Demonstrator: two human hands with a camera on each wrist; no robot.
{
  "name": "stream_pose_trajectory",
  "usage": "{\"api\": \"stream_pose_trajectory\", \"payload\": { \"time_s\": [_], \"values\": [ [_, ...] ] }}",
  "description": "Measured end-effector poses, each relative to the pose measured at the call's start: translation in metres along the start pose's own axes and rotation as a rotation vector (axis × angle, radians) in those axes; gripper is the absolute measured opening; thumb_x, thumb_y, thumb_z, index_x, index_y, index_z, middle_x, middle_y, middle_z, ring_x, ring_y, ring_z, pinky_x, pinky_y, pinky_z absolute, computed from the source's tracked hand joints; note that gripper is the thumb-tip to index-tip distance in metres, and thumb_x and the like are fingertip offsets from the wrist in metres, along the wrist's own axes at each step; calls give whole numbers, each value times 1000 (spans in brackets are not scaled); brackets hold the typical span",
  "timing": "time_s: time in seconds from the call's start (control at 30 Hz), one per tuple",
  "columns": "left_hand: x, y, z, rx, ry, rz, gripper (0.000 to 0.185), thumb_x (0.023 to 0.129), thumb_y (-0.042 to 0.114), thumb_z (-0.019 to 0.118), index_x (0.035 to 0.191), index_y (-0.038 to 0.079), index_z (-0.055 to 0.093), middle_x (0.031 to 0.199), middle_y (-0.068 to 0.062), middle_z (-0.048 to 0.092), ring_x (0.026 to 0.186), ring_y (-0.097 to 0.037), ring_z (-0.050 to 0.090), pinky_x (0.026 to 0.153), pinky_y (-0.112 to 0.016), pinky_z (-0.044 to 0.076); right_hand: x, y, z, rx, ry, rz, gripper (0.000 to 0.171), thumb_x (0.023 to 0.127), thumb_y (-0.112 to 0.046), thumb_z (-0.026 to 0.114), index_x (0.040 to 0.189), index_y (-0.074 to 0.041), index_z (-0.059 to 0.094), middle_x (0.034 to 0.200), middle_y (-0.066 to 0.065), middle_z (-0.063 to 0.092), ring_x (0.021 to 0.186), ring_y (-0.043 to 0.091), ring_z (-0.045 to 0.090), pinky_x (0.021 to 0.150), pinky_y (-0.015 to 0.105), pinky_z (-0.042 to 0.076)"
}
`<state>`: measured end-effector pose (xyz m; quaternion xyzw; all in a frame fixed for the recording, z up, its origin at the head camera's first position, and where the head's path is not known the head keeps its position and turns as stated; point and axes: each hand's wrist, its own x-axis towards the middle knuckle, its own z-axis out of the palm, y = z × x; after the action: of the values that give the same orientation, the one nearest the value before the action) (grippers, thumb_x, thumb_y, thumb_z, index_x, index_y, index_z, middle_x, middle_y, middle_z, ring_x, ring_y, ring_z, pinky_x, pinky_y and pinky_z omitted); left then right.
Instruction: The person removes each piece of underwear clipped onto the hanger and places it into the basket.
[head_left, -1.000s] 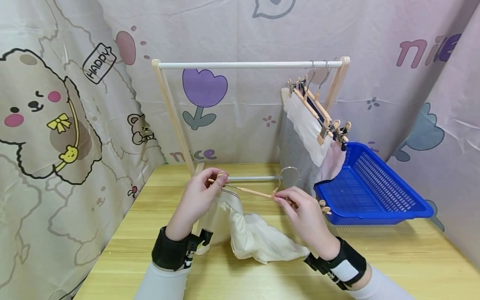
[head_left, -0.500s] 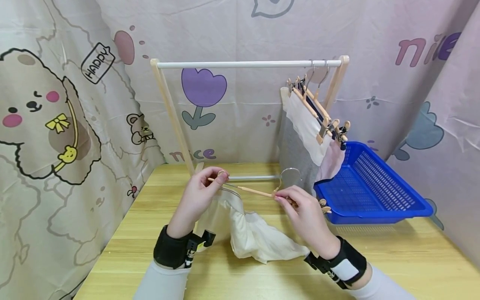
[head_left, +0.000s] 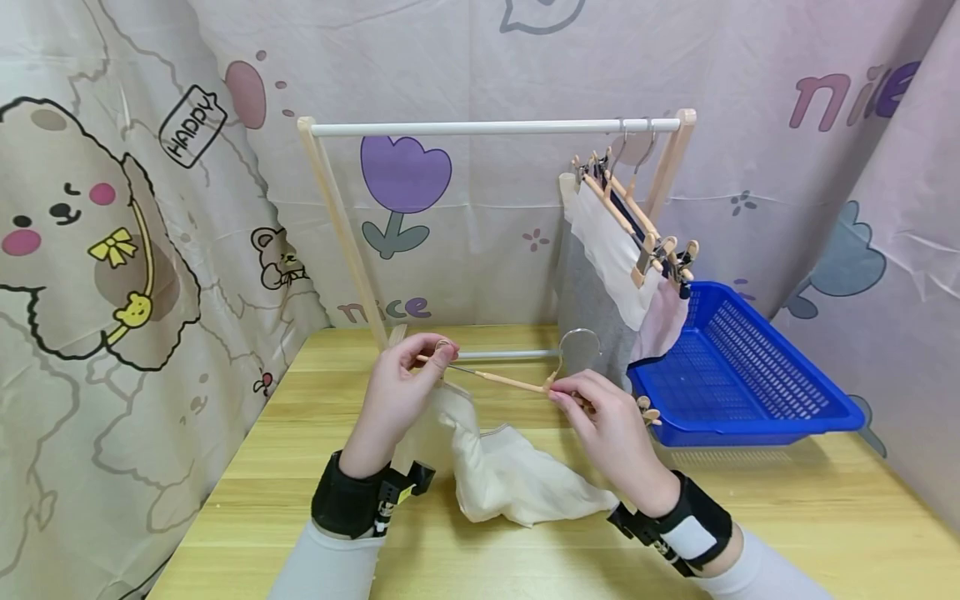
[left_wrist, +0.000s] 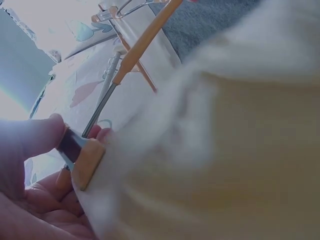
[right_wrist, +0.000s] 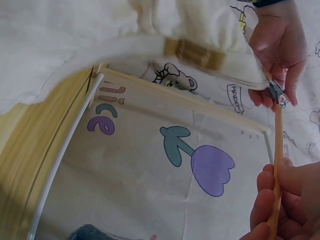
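Observation:
A wooden clip hanger is held level above the table between both hands. My left hand pinches the clip at the hanger's left end, with the edge of a cream cloth at that clip. My right hand grips the hanger's bar near its metal hook. The cream cloth hangs from the left clip and bunches on the table between my wrists. The right wrist view shows my left hand holding the far clip and the cloth draped above.
A small wooden clothes rack stands at the back of the table, with several hangers carrying garments at its right end. A blue plastic basket sits tilted to the right. Printed curtains surround the table.
The cloth's top edge has slipped down and bunched nearer my left hand. Both hands and the hanger stay almost where they were.

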<state>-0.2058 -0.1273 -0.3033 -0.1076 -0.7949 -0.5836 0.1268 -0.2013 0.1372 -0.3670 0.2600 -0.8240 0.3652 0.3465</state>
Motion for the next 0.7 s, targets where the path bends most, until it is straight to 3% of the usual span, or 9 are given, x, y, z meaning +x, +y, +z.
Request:
{"api": "stream_pose_trajectory", "payload": {
  "time_s": [0.7],
  "values": [
    [-4, 3, -1, 12, 4, 71, 19, 102, 19, 66, 108, 2, 73, 107, -13, 71, 93, -17, 58, 76, -24, 50, 1, -2, -1, -9, 10, -3, 15, 88, 2, 78, 96, -9, 76, 89, -5, 71, 72, 2, 52, 64, 12, 40]
  ]
}}
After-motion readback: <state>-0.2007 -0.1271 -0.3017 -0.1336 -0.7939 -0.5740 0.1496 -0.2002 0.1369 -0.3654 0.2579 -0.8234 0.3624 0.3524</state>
